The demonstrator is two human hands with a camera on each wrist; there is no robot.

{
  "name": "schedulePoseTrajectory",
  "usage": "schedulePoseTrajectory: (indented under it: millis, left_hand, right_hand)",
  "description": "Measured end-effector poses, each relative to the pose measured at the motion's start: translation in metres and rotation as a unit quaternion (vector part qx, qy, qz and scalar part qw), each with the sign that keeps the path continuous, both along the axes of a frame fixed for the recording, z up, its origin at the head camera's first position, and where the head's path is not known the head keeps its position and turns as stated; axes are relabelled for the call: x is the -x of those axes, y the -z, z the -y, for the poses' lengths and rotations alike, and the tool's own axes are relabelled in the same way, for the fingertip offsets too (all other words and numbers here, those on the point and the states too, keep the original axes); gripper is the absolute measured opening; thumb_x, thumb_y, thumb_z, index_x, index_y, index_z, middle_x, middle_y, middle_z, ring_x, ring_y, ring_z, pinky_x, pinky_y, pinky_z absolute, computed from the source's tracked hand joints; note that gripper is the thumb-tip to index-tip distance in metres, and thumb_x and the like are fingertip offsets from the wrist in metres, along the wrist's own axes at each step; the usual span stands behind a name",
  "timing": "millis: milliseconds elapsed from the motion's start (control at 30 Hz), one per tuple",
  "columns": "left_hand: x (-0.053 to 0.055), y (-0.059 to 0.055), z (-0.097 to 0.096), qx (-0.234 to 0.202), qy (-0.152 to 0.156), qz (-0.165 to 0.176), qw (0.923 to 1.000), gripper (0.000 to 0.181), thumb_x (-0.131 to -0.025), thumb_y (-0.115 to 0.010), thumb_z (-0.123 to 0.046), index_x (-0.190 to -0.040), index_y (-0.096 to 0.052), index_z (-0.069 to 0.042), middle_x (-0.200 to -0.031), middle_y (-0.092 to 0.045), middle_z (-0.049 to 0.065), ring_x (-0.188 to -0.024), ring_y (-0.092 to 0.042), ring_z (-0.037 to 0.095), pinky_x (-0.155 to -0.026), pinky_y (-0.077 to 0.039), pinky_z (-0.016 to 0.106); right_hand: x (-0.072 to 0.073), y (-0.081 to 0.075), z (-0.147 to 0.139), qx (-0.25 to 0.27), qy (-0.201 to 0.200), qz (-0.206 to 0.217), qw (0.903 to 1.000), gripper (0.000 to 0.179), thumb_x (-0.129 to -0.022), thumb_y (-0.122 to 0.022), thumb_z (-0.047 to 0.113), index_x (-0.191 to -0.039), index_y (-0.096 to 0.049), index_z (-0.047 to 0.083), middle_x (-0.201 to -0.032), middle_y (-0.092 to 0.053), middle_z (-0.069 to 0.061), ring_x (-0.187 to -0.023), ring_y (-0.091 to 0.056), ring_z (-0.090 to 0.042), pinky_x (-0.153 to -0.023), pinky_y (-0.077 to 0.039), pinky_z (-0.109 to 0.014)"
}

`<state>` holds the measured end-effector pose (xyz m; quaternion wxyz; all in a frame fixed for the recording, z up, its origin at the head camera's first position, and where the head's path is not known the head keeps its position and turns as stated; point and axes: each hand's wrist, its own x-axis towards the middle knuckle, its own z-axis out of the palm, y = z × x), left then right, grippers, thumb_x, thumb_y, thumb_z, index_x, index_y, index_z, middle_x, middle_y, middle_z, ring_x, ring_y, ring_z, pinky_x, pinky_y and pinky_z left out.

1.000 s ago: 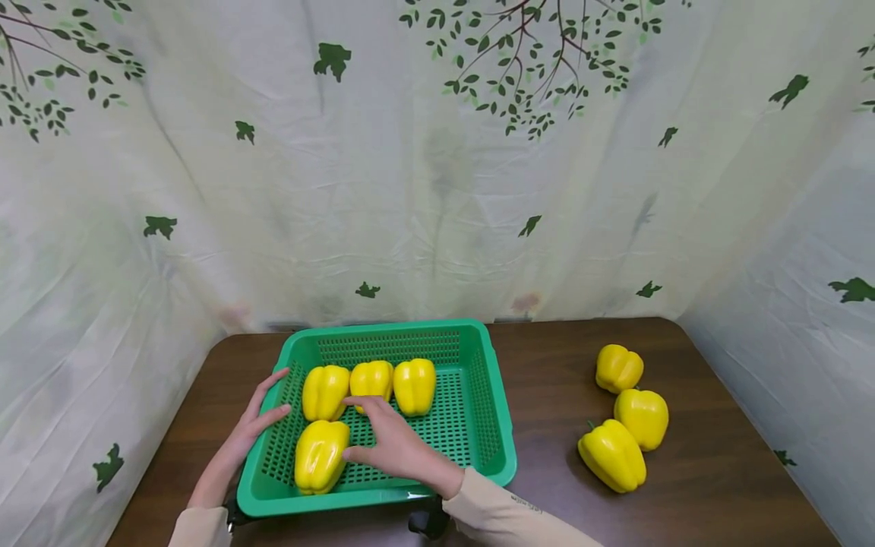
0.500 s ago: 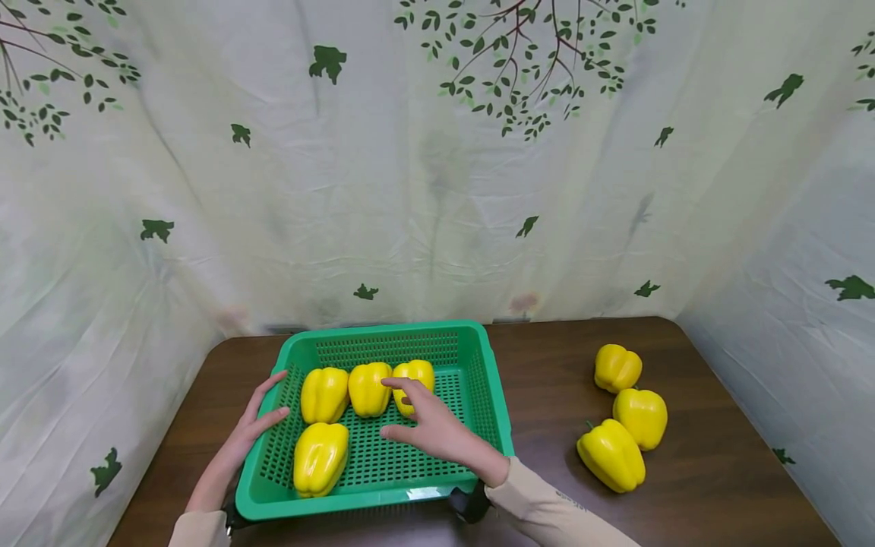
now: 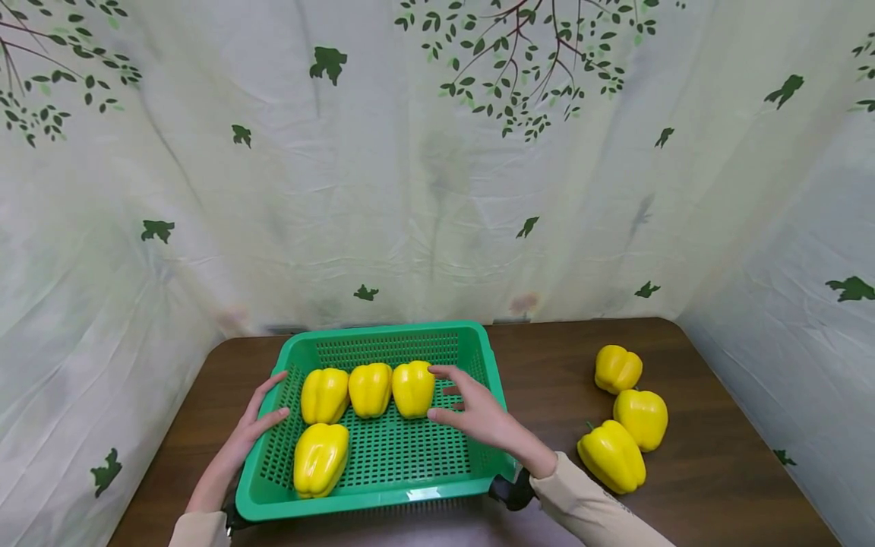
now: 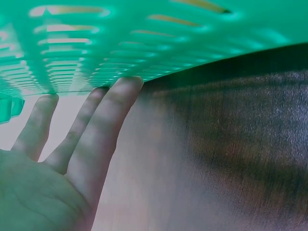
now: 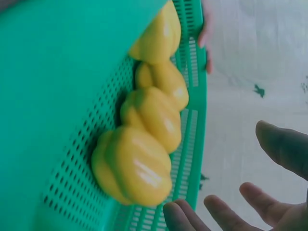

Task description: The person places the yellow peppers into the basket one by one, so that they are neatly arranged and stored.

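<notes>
I have the right hand (image 3: 475,406) over the green basket (image 3: 383,498), thumb and fingers wide apart, just beside the rightmost of four yellow peppers (image 3: 413,390) inside. My left hand (image 3: 249,425) rests spread against the basket's left side. The basket sits toward the desk's (image 3: 547,365) far left corner; three loose peppers (image 3: 640,419) lie near the right edge.

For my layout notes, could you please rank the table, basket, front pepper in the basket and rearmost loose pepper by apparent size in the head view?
1. Table
2. Basket
3. Front pepper in the basket
4. Rearmost loose pepper
The last lies farther back, so the peppers' true sizes are unsure.
</notes>
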<state>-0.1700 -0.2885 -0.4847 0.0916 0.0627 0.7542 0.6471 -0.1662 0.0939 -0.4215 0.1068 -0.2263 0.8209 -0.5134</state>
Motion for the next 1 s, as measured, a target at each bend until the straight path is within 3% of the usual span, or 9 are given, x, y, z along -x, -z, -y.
schedulePoseTrajectory:
  millis: [633,767,1000]
  left_hand:
    - [0.000,0.002,0.001,0.002,-0.001,-0.006,1.0000,0.056,-0.103,-0.039,-0.015,-0.151,-0.014,-0.026,-0.150,-0.009,0.024,-0.104,-0.052,0.004,-0.079,-0.054,0.036]
    - [0.000,0.002,0.001,0.008,-0.003,-0.007,0.9999,0.056,-0.103,-0.040,-0.016,-0.151,-0.014,-0.026,-0.150,-0.009,0.024,-0.104,-0.052,0.007,-0.079,-0.054,0.040]
    - [0.000,0.003,0.001,0.011,-0.006,-0.004,0.9999,0.056,-0.102,-0.040,-0.016,-0.151,-0.013,-0.027,-0.150,-0.010,0.024,-0.103,-0.052,0.008,-0.080,-0.054,0.042]
  right_hand:
    - [0.007,-0.003,-0.066,0.014,0.035,-0.024,0.9990,0.059,-0.091,-0.066,0.016,-0.143,-0.038,0.009,-0.140,-0.042,-0.019,-0.117,-0.050,-0.038,-0.095,-0.043,-0.050]
    - [0.009,-0.004,-0.081,0.006,0.049,-0.024,0.9985,0.059,-0.090,-0.067,0.011,-0.142,-0.039,0.008,-0.139,-0.044,-0.018,-0.116,-0.051,-0.037,-0.094,-0.044,-0.051]
    - [0.013,0.002,-0.115,-0.016,0.072,-0.036,0.9966,0.058,-0.090,-0.068,0.017,-0.141,-0.040,0.009,-0.136,-0.045,-0.020,-0.117,-0.048,-0.042,-0.094,-0.042,-0.055]
